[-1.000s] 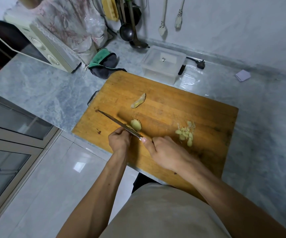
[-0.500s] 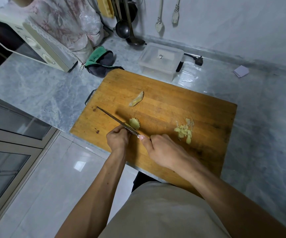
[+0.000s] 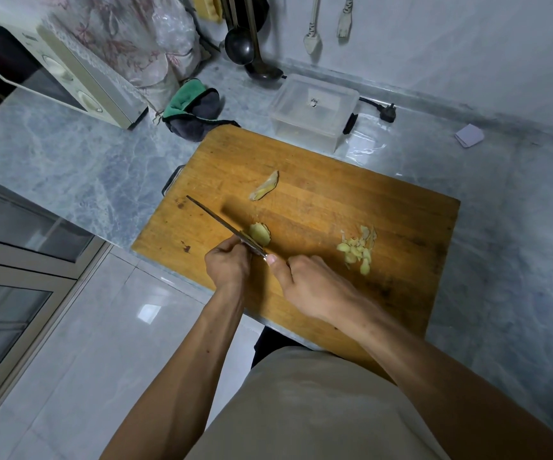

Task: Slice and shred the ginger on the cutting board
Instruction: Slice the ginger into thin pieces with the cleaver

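Note:
A wooden cutting board [image 3: 318, 200] lies on the marble counter. My right hand [image 3: 305, 283] is shut on the handle of a knife [image 3: 222, 224]. The blade slants away to the upper left, edge down on the board. My left hand [image 3: 228, 263] is curled against the blade's left side, pinching a ginger piece [image 3: 259, 234]. Its pale cut face shows just past the blade. A second, uncut ginger piece [image 3: 265, 190] lies farther back on the board. A small heap of ginger slices [image 3: 358, 249] sits to the right of my right hand.
A clear plastic box [image 3: 313, 111] stands behind the board, with a black plug [image 3: 386, 112] beside it. A green and grey cloth [image 3: 194, 111] lies at the board's back left corner, next to a microwave [image 3: 69, 78]. Ladles [image 3: 240, 44] hang on the wall. The counter edge drops to the floor at the left.
The view has shifted slightly. Both hands and the knife stay at the same spot on the ginger, with no clear change in the pieces.

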`<action>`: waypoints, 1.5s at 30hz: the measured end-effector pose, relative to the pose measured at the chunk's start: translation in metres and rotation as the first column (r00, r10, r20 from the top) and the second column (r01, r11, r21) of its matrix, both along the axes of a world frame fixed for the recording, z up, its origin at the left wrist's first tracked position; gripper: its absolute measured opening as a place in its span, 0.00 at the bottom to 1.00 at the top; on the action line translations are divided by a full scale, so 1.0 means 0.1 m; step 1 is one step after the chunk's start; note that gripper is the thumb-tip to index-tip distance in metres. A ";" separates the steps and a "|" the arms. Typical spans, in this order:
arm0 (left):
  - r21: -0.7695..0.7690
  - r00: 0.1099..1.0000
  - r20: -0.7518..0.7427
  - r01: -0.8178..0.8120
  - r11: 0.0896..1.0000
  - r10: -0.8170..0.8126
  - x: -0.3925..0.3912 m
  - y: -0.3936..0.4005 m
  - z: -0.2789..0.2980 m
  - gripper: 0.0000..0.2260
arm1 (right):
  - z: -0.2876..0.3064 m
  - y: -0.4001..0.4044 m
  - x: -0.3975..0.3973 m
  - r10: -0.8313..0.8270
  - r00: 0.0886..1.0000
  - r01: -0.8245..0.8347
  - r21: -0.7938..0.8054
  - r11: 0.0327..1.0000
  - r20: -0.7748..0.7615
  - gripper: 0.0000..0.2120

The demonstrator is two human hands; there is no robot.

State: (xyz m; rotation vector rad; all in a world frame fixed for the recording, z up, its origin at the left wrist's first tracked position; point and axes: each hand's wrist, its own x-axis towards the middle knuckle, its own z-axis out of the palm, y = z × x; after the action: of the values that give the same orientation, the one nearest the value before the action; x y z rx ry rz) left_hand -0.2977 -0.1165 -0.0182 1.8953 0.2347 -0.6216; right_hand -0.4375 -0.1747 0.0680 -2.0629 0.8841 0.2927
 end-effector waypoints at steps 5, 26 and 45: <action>0.005 0.999 0.031 0.019 1.000 -0.019 -0.01 -0.02 0.02 0.11 | -0.05 -0.01 0.08 0.008 0.999 -0.006 0.051 0.999 -0.035 0.32; 0.023 0.998 0.038 0.046 0.999 -0.047 0.03 0.01 -0.09 0.13 | -0.41 -0.16 0.15 -0.076 0.997 0.071 0.121 0.990 0.032 0.30; 0.113 0.561 0.784 0.295 0.949 -0.267 0.16 0.35 0.49 0.08 | -0.12 -0.41 -0.43 0.240 0.970 -0.228 -0.545 0.807 -0.051 0.28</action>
State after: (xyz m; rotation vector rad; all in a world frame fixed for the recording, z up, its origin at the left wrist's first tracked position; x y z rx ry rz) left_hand -0.2815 -0.0812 0.0312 2.0069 -0.6813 0.0814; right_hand -0.4807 -0.2162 0.0561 -2.7176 0.7538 0.1548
